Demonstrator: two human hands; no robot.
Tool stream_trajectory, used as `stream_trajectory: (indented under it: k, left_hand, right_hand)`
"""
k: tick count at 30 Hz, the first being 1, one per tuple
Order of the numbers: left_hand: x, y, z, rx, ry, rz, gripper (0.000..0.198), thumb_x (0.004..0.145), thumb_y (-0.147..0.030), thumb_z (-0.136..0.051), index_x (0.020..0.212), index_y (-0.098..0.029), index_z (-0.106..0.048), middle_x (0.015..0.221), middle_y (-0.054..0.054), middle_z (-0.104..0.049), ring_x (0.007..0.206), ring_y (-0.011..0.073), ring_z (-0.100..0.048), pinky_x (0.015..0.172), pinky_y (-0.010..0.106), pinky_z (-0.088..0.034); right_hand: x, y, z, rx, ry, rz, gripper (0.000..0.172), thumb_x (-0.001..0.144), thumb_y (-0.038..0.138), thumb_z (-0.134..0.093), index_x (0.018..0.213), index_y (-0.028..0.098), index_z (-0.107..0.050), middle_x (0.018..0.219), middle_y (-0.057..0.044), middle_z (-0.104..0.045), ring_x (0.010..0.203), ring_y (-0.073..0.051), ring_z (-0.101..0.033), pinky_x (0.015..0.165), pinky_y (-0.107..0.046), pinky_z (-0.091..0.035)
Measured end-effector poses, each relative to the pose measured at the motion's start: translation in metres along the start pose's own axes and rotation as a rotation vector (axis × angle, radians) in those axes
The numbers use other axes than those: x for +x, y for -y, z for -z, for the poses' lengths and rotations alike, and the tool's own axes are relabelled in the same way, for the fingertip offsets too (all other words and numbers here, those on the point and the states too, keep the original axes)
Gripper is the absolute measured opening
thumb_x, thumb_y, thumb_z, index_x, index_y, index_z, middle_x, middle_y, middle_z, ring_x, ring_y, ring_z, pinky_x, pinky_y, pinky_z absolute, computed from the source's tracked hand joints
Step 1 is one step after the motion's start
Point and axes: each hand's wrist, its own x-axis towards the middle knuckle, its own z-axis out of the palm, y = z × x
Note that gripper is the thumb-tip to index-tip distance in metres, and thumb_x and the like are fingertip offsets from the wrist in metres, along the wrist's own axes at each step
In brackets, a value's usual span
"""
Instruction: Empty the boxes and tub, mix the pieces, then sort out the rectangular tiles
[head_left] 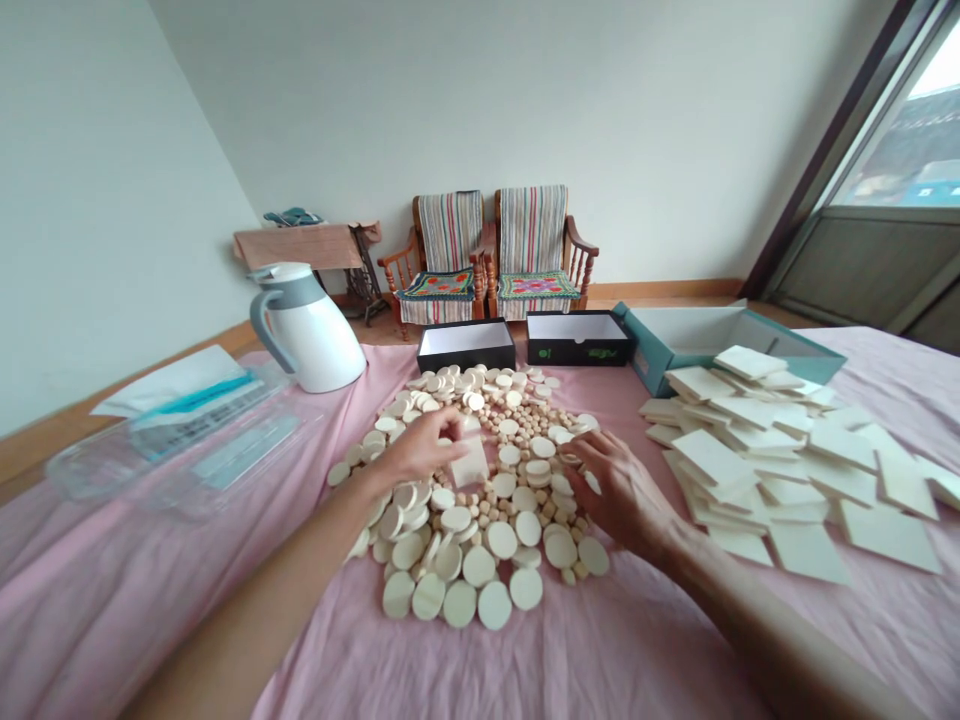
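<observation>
My left hand [420, 446] is closed on the edge of a pale square wooden tile [469, 464], held just above the pile. Under and around it spread round wooden discs [478, 566] in a broad heap. Small wooden beads or cubes [517, 422], too small to tell apart, lie among the discs in the middle. Over the right side of the heap, my right hand [616, 490] reaches down with bent fingers apart, touching or just above the discs there. Its fingertips are partly hidden by the hand.
Two black boxes with white insides [466, 346] stand behind the heap, beside a teal box [667, 345]. Many square tiles [780, 470] are stacked loosely at right. A white jug [319, 335] and clear plastic packaging [225, 440] stand left on the pink cloth [570, 650].
</observation>
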Motion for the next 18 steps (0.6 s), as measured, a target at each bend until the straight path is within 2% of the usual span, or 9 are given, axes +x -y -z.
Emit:
stream_trajectory:
  k: [3, 6, 8, 10, 12, 14, 16, 18]
  left_hand:
    - [0.004, 0.007, 0.003, -0.138, -0.203, 0.04, 0.021, 0.075, -0.036, -0.058, 0.082, -0.018, -0.049, 0.081, 0.001, -0.057, 0.073, 0.0142, -0.056, 0.067, 0.026, -0.046]
    - [0.004, 0.007, 0.001, -0.264, -0.256, 0.061, 0.027, 0.075, -0.039, -0.06, 0.088, -0.016, -0.051, 0.08, 0.003, -0.06, 0.068, 0.0141, -0.058, 0.061, 0.026, -0.048]
    - [0.001, 0.001, -0.002, -0.317, -0.237, 0.054, 0.029, 0.075, -0.039, -0.063, 0.088, -0.015, -0.054, 0.08, 0.004, -0.062, 0.067, 0.014, -0.059, 0.06, 0.025, -0.048]
    - [-0.003, -0.008, -0.007, -0.373, -0.184, 0.048, 0.029, 0.075, -0.039, -0.066, 0.088, -0.014, -0.058, 0.082, 0.005, -0.065, 0.071, 0.0144, -0.061, 0.062, 0.024, -0.048]
    - [-0.007, -0.016, -0.012, -0.452, -0.11, 0.045, 0.03, 0.074, -0.039, -0.07, 0.09, -0.015, -0.061, 0.085, 0.005, -0.067, 0.077, 0.015, -0.063, 0.066, 0.024, -0.048]
    - [-0.01, -0.022, -0.016, -0.536, -0.041, 0.071, 0.034, 0.073, -0.039, -0.073, 0.095, -0.016, -0.06, 0.086, 0.004, -0.069, 0.079, 0.0149, -0.064, 0.068, 0.024, -0.049]
    - [-0.012, -0.024, -0.019, -0.59, 0.013, 0.13, 0.04, 0.072, -0.041, -0.074, 0.099, -0.017, -0.059, 0.087, 0.003, -0.069, 0.072, 0.0139, -0.063, 0.061, 0.023, -0.049]
    - [-0.012, -0.024, -0.021, -0.601, 0.019, 0.168, 0.042, 0.071, -0.044, -0.075, 0.1, -0.018, -0.058, 0.09, 0.003, -0.069, 0.07, 0.0137, -0.063, 0.058, 0.023, -0.049]
  right_hand:
    - [0.0, 0.004, -0.003, 0.02, -0.013, 0.012, 0.018, 0.092, 0.018, -0.047, 0.099, 0.016, -0.064, 0.095, -0.01, -0.063, 0.09, -0.023, -0.056, 0.082, -0.038, -0.048]
    - [0.007, 0.017, -0.006, 0.041, -0.003, 0.028, 0.024, 0.089, 0.014, -0.047, 0.107, 0.016, -0.063, 0.102, -0.011, -0.063, 0.096, -0.024, -0.056, 0.085, -0.04, -0.049]
    - [0.015, 0.029, -0.008, 0.049, 0.017, 0.072, 0.039, 0.086, 0.01, -0.048, 0.124, 0.016, -0.055, 0.119, -0.013, -0.06, 0.109, -0.025, -0.054, 0.092, -0.042, -0.047]
    - [0.025, 0.04, -0.009, 0.054, 0.048, 0.134, 0.061, 0.082, 0.008, -0.051, 0.141, 0.016, -0.039, 0.139, -0.015, -0.048, 0.124, -0.027, -0.046, 0.101, -0.045, -0.043]
    - [0.033, 0.049, -0.011, 0.071, 0.089, 0.18, 0.075, 0.08, 0.009, -0.056, 0.148, 0.017, -0.026, 0.148, -0.014, -0.038, 0.132, -0.027, -0.038, 0.107, -0.045, -0.037]
    - [0.036, 0.056, -0.013, 0.104, 0.131, 0.2, 0.076, 0.081, 0.014, -0.06, 0.149, 0.019, -0.025, 0.147, -0.012, -0.041, 0.131, -0.025, -0.04, 0.107, -0.043, -0.037]
    - [0.035, 0.059, -0.014, 0.131, 0.154, 0.203, 0.072, 0.082, 0.018, -0.062, 0.146, 0.02, -0.03, 0.141, -0.01, -0.046, 0.125, -0.023, -0.045, 0.104, -0.039, -0.04]
    - [0.032, 0.058, -0.012, 0.115, 0.15, 0.187, 0.066, 0.081, 0.022, -0.064, 0.141, 0.018, -0.036, 0.135, -0.011, -0.051, 0.119, -0.023, -0.048, 0.101, -0.038, -0.042]
